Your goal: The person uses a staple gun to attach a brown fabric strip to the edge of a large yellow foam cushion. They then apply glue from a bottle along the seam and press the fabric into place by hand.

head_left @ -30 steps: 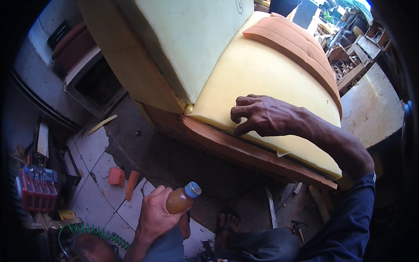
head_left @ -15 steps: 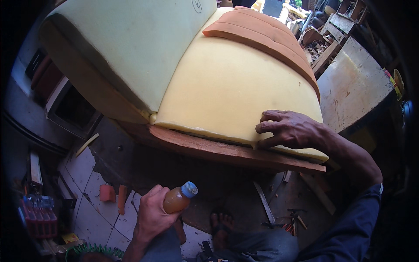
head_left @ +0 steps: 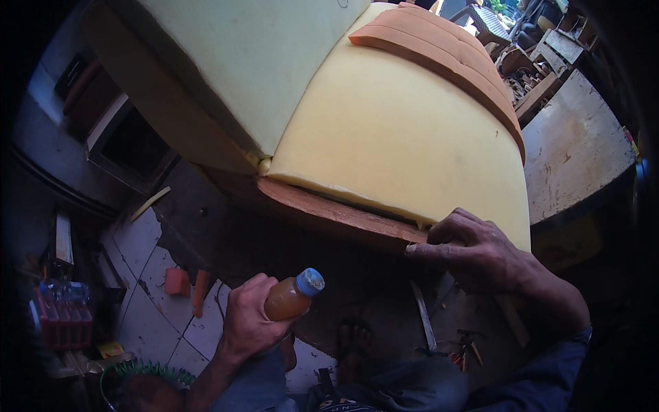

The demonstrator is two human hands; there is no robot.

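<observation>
My left hand point(head_left: 248, 321) is wrapped round a small clear bottle point(head_left: 285, 301) of amber-brown liquid with a blue cap, tilted to the upper right over the floor. At the front edge of a yellow foam seat point(head_left: 398, 137), my right hand point(head_left: 484, 257) grips the right part of a reddish-brown foam strip point(head_left: 336, 211), its thumb on the outer face and its other fingers curled over the top. A dark gap shows between strip and seat. Pale foam point(head_left: 233, 62) rises at the left, and an orange foam piece point(head_left: 446, 48) lies across the far part of the seat.
On the floor lie a long flat strip point(head_left: 423, 316), hand tools point(head_left: 469, 347) and orange foam scraps point(head_left: 176, 282). A red plastic basket point(head_left: 65, 319) and a green coiled hose point(head_left: 147, 371) are at lower left. A worn board point(head_left: 580, 147) stands at right.
My right hand has moved from the top of the yellow foam down onto the brown strip and taken hold of its edge. My left hand still holds the bottle. The whole view has shifted slightly.
</observation>
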